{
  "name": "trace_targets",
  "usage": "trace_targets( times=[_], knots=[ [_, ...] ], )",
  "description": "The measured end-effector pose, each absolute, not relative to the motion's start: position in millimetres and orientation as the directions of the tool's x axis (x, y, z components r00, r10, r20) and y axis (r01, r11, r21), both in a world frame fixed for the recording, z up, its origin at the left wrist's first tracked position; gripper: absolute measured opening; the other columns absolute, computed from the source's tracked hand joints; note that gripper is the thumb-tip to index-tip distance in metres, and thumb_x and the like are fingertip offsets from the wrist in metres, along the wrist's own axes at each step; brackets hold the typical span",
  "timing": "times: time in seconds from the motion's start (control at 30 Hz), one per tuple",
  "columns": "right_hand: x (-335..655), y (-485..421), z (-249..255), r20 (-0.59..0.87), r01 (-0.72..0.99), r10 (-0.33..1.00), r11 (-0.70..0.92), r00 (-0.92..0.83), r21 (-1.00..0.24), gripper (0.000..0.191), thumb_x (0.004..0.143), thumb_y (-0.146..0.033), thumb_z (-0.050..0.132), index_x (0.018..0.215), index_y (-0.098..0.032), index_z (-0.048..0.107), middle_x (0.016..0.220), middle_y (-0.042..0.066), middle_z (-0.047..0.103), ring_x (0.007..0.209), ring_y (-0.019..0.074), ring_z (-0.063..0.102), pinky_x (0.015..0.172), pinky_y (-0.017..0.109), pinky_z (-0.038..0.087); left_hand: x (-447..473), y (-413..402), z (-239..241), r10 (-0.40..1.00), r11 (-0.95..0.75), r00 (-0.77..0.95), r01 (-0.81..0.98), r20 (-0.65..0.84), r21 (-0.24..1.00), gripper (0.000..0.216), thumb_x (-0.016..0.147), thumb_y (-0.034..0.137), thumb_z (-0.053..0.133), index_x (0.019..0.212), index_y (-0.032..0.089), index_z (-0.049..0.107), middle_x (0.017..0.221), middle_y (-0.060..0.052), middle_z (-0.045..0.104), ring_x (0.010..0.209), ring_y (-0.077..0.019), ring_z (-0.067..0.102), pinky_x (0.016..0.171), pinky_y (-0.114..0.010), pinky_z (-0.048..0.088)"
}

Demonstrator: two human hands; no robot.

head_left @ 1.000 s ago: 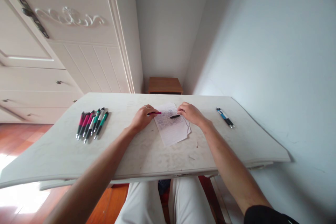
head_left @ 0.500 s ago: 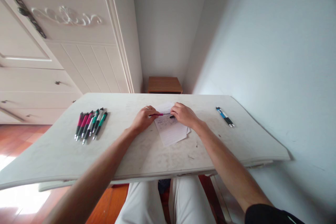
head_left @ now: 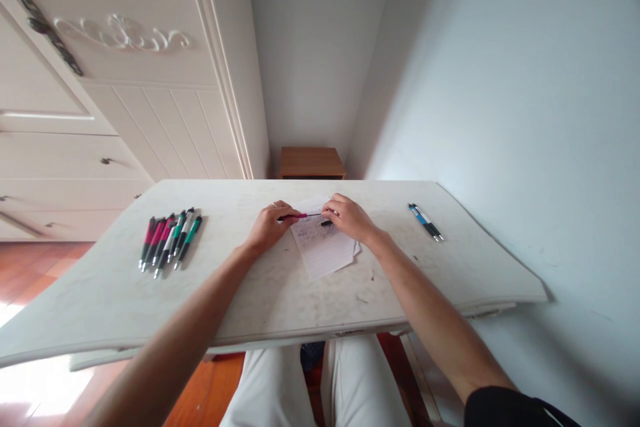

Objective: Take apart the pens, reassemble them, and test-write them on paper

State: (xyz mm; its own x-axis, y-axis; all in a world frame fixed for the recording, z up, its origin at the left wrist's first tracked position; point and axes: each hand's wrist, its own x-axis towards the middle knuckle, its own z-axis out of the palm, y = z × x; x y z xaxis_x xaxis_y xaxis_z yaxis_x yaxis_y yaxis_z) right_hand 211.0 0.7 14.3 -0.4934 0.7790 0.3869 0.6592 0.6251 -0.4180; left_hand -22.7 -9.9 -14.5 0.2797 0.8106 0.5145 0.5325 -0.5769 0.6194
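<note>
Over the paper sheets [head_left: 325,253], my left hand [head_left: 269,224] is closed on the pink and black barrel [head_left: 302,215] of a pen. From the barrel's right end a thin dark refill [head_left: 313,215] sticks out toward my right hand [head_left: 350,219]. The fingertips of that hand are pinched on the refill's far end. Just under them is a short black piece [head_left: 327,222], which looks like a pen grip; whether the fingers hold it or it lies on the paper, I cannot tell. Handwriting covers the upper part of the top sheet.
Several pink, green and white pens [head_left: 170,240] lie in a group at the left of the white table [head_left: 240,320]. A blue pen [head_left: 423,219] and a white one lie together at the right. Beyond stand a wooden box [head_left: 313,161], a white cabinet [head_left: 150,113] and a wall.
The view has shifted slightly. My left hand has tilted a little, showing more of the black barrel end. The refill still spans the gap between both hands.
</note>
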Motion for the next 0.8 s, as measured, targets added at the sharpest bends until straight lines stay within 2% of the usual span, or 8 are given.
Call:
trace_targets(
  times=[0.13, 0.23, 0.3, 0.4, 0.53, 0.8],
  knots=[
    [223.5, 8.2, 18.9, 0.499, 0.614, 0.763, 0.636, -0.411, -0.467, 0.015, 0.090, -0.028, 0.057, 0.094, -0.018, 0.068, 0.090, 0.004, 0.060, 0.075, 0.0132, 0.056, 0.073, 0.024, 0.044, -23.5, -9.9, -11.9, 0.816, -0.568, 0.266, 0.532, 0.513, 0.628, 0.016, 0.082, 0.027, 0.062, 0.089, 0.021, 0.074, 0.086, -0.004, 0.068, 0.078, -0.0161, 0.062, 0.079, -0.029, 0.050],
    [245.6, 19.0, 20.2, 0.548, 0.676, 0.788, 0.568, -0.282, -0.469, 0.019, 0.091, -0.027, 0.052, 0.097, -0.017, 0.068, 0.091, 0.005, 0.061, 0.078, 0.0141, 0.058, 0.074, 0.025, 0.045, -23.6, -10.9, -9.6, 0.818, -0.564, 0.252, 0.535, 0.518, 0.629, 0.015, 0.082, 0.028, 0.062, 0.088, 0.021, 0.074, 0.085, -0.004, 0.068, 0.078, -0.0164, 0.062, 0.079, -0.030, 0.050],
    [262.4, 26.0, 18.0, 0.493, 0.761, 0.843, 0.462, -0.216, -0.456, 0.015, 0.086, -0.023, 0.058, 0.093, -0.017, 0.069, 0.089, 0.006, 0.062, 0.075, 0.0141, 0.058, 0.074, 0.025, 0.045, -23.8, -11.2, -9.3, 0.820, -0.560, 0.251, 0.538, 0.515, 0.630, 0.015, 0.082, 0.027, 0.062, 0.088, 0.021, 0.074, 0.086, -0.004, 0.068, 0.078, -0.0166, 0.062, 0.079, -0.030, 0.050],
    [282.3, 32.8, 12.7, 0.330, 0.846, 0.925, 0.322, -0.187, -0.424, 0.009, 0.078, -0.021, 0.066, 0.084, -0.017, 0.072, 0.084, 0.005, 0.065, 0.072, 0.0144, 0.059, 0.072, 0.025, 0.044, -24.8, -10.0, -11.0, 0.823, -0.556, 0.258, 0.546, 0.506, 0.627, 0.016, 0.082, 0.027, 0.062, 0.089, 0.021, 0.075, 0.086, -0.004, 0.068, 0.079, -0.0168, 0.062, 0.080, -0.031, 0.050],
    [293.6, 35.7, 8.5, 0.139, 0.864, 0.960, 0.278, -0.241, -0.419, 0.007, 0.073, -0.018, 0.070, 0.079, -0.018, 0.074, 0.078, 0.003, 0.070, 0.072, 0.0146, 0.061, 0.068, 0.022, 0.043, -26.5, -7.2, -13.9, 0.821, -0.557, 0.257, 0.558, 0.510, 0.615, 0.017, 0.082, 0.029, 0.062, 0.090, 0.022, 0.074, 0.086, -0.004, 0.069, 0.080, -0.0171, 0.062, 0.080, -0.031, 0.050],
    [292.9, 36.6, 4.8, 0.060, 0.876, 0.960, 0.276, -0.275, -0.395, 0.010, 0.074, -0.011, 0.066, 0.076, -0.018, 0.073, 0.077, 0.002, 0.072, 0.074, 0.0138, 0.063, 0.067, 0.021, 0.041, -26.3, -8.0, -11.7, 0.825, -0.551, 0.254, 0.563, 0.505, 0.617, 0.019, 0.082, 0.031, 0.060, 0.090, 0.022, 0.075, 0.086, -0.005, 0.069, 0.080, -0.0181, 0.062, 0.079, -0.032, 0.049]
  ],
)
